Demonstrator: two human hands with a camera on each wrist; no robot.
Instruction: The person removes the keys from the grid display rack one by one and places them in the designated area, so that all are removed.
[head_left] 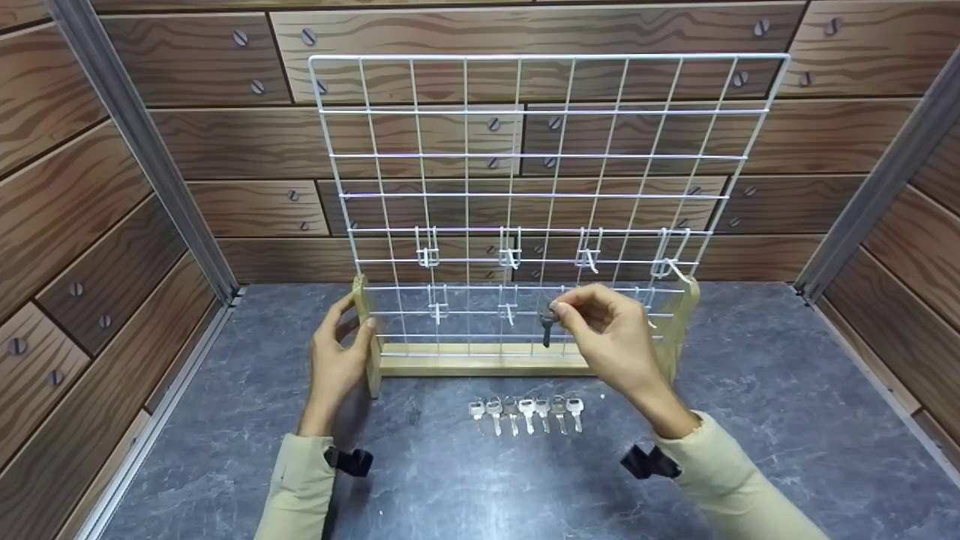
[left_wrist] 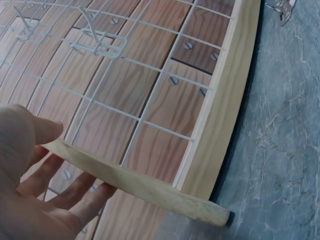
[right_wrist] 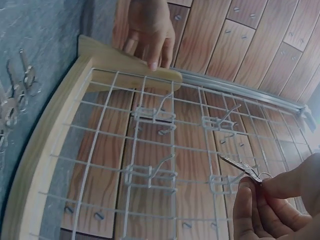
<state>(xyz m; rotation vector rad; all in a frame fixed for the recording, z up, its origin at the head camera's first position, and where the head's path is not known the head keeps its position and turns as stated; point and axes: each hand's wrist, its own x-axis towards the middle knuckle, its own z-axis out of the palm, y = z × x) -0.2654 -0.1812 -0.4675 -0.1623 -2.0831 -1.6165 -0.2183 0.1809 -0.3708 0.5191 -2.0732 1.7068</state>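
A white wire grid rack (head_left: 520, 156) stands in a wooden base (head_left: 480, 365), with several white hooks (head_left: 510, 255) hung on it in two rows. My left hand (head_left: 339, 360) holds the rack's left wooden side post (left_wrist: 145, 192), thumb on one side and fingers on the other. Between thumb and fingertips my right hand (head_left: 619, 341) pinches a dark metal key (head_left: 547, 330), blade pointing down in the head view, in front of the lower part of the grid. A small ring (right_wrist: 265, 176) shows at the key's head. Part of the lower hook row is hidden behind the right hand.
Several silver keys (head_left: 527, 409) lie in a row on the dark grey marbled table (head_left: 420, 472), in front of the wooden base. Wood-patterned panels (head_left: 225, 142) enclose the back and sides, with metal corner rails (head_left: 154, 161) at left and right.
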